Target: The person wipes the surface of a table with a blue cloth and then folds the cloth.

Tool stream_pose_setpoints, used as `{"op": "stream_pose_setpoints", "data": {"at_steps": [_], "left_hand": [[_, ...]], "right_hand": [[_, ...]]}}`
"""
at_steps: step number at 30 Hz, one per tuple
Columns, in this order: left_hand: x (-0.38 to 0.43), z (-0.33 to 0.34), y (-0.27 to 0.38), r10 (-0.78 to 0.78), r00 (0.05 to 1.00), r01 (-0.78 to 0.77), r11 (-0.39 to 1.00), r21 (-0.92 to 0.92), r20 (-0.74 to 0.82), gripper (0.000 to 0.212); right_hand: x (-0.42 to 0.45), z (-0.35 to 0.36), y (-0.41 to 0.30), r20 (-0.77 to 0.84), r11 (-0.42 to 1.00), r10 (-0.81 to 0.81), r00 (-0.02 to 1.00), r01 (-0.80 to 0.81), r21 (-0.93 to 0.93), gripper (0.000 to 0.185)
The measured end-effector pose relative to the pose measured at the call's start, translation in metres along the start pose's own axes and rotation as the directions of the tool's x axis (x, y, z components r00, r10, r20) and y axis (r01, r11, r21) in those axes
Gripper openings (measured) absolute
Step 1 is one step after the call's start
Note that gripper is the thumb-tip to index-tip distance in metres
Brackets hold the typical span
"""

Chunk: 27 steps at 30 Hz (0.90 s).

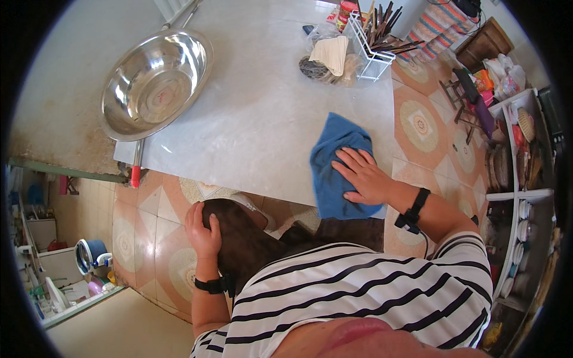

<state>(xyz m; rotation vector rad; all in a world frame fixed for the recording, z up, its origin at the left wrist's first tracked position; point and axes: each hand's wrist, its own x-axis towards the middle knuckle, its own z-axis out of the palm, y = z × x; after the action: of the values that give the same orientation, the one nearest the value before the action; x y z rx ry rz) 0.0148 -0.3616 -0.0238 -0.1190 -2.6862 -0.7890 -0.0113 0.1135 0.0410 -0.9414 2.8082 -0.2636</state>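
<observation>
My right hand (362, 174) lies palm down on a blue cloth (329, 156), its fingers slightly spread and not curled around the fabric. Creased and partly bunched, the cloth covers the near right corner of a grey-white tabletop (250, 116) and reaches over its front edge. My left hand (203, 228) holds nothing; it rests over my knee (224, 217), in dark trousers, below the table edge. Both wrists wear black bands. What lies beneath my right palm is hidden.
A large stainless steel basin (156, 87) stands tilted at the left, above a red-tipped metal rod (136, 170). At the table's far right are a white wire basket (371, 58) of chopsticks, bagged items (329, 58) and a red can (344, 13). Shelves (519, 194) line the right side.
</observation>
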Motion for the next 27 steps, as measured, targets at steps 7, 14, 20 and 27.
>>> {"op": "stream_pose_setpoints", "data": {"at_steps": [7,14,20,27], "left_hand": [[0.005,0.001,0.004,-0.016,1.000,0.016,1.000,-0.003,0.014,0.036],[0.002,0.002,-0.007,0.013,1.000,-0.013,1.000,-0.021,0.007,0.034],[0.002,0.001,-0.014,-0.005,0.999,0.006,1.000,-0.026,0.035,0.033],[-0.009,-0.002,-0.018,-0.019,0.999,0.019,1.000,-0.006,0.026,0.033]], "right_hand": [[0.118,0.014,-0.013,-0.155,0.992,-0.126,0.980,0.123,-0.029,0.079],[0.213,0.029,-0.031,-0.318,1.000,0.000,0.948,0.000,-0.001,0.074],[0.200,0.037,-0.040,-0.364,1.000,0.028,0.931,-0.023,0.019,0.073],[0.047,0.033,-0.037,-0.269,0.979,-0.164,0.949,0.190,0.074,0.076]]}}
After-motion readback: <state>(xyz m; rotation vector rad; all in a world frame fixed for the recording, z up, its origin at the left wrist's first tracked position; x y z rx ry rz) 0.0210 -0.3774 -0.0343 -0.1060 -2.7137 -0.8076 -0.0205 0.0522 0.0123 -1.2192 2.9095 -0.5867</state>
